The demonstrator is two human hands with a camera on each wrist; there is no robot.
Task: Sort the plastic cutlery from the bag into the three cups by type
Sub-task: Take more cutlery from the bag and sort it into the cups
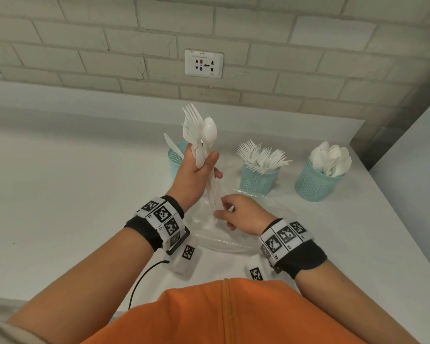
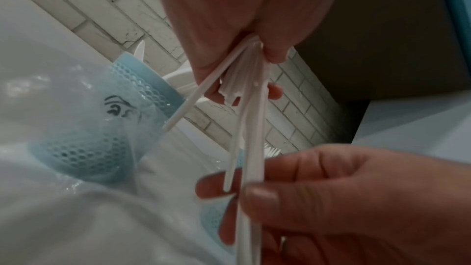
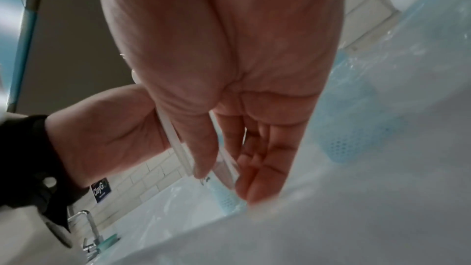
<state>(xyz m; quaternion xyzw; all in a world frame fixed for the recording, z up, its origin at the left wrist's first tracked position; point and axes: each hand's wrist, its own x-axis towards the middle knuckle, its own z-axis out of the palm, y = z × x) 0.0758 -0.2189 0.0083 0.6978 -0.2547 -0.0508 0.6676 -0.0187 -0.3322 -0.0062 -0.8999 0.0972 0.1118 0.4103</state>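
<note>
From the head camera I see my left hand (image 1: 196, 170) raised above the white counter (image 1: 60, 194), fingers and thumb wrapped around a bunch of white plastic cutlery (image 1: 201, 135). Fork tines and a spoon bowl stick up out of the fist, and the handles hang down below it.

My right hand (image 1: 241, 214) sits lower, just over the clear plastic bag (image 1: 233, 242) that lies crumpled on the counter in front of me. Its thumb and fingers pinch the lower ends of the handles; the left wrist view shows the thumb (image 2: 262, 196) pressed against 1 handle with the fingers behind it. How many handles that pinch takes in I cannot tell.

3 pale blue mesh cups stand in a row behind the bag. The left cup (image 1: 175, 157) is partly hidden behind my left hand, and a knife blade shows above its rim. The middle cup (image 1: 258, 180) is full of forks, tines up. The right cup (image 1: 315, 184) is full of spoons, bowls up. A wall socket (image 1: 204, 63) sits on the brick wall beyond.
</note>
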